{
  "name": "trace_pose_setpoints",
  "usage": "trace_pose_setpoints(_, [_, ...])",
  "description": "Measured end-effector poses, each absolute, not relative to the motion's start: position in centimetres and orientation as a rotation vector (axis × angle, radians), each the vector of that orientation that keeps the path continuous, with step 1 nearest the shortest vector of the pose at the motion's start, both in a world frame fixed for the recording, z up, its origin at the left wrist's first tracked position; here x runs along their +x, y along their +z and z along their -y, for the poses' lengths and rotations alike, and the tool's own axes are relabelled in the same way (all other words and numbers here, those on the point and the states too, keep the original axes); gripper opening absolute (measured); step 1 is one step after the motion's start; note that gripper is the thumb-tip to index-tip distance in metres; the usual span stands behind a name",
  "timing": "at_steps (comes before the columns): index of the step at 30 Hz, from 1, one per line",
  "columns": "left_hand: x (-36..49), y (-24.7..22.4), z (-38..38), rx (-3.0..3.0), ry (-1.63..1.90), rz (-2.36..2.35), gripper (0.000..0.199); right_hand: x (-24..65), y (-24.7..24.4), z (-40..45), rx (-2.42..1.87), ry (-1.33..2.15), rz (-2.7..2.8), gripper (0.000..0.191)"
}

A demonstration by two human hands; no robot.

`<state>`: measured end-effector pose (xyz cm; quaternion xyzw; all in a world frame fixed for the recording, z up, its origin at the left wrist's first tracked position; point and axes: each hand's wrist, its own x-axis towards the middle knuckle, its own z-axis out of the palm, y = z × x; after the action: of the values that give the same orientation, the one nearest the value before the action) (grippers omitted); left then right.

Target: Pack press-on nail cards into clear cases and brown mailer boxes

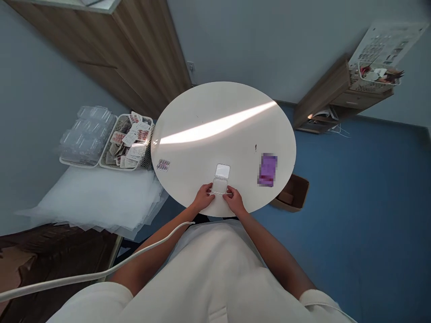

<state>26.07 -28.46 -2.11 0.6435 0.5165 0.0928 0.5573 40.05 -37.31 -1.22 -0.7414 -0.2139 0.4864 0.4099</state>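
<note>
A small clear plastic box (220,186) lies near the front edge of the round white table, its hinged lid (222,171) folded back away from me. My left hand (204,198) grips the left side of the box with thumb and fingers. On the opposite side, my right hand (235,200) pinches the right edge. The box looks see-through, with no contents that I can make out. To the left on the table lies a small card (163,165) with rows of purplish pieces. A purple item (268,170), blurred into blocks, lies to the right.
Left of the table stand a basket of printed cards (127,141), a stack of clear plastic boxes (88,134) and translucent sheets (97,190). A cardboard box (293,193) sits on the floor at right. A white cable (111,270) crosses my left arm.
</note>
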Motion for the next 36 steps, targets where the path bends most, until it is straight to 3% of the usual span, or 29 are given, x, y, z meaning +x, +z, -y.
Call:
trace_pose_setpoints(9, [24.5, -2.4, 29.6, 1.551, 0.254, -1.227, 0.056, 39.8, -2.3, 38.1, -1.771, 1.198, 0.535, 0.047])
trace_pose_setpoints(21, [15.5, -1.0, 24.0, 1.63, 0.134, -1.204, 0.034, 34.9, 1.2, 34.8, -1.823, 0.97, 0.68, 0.019])
trace_pose_setpoints(28, [9.0, 0.5, 15.7, 1.923, 0.158, -1.307, 0.036, 26.9, 0.0, 27.6, -1.822, 1.193, 0.891, 0.029])
trace_pose_setpoints(36, [8.5, -0.6, 8.5, 2.073, 0.017, -1.25, 0.055, 23.5, -1.5, 21.6, -2.097, 0.93, 1.25, 0.037])
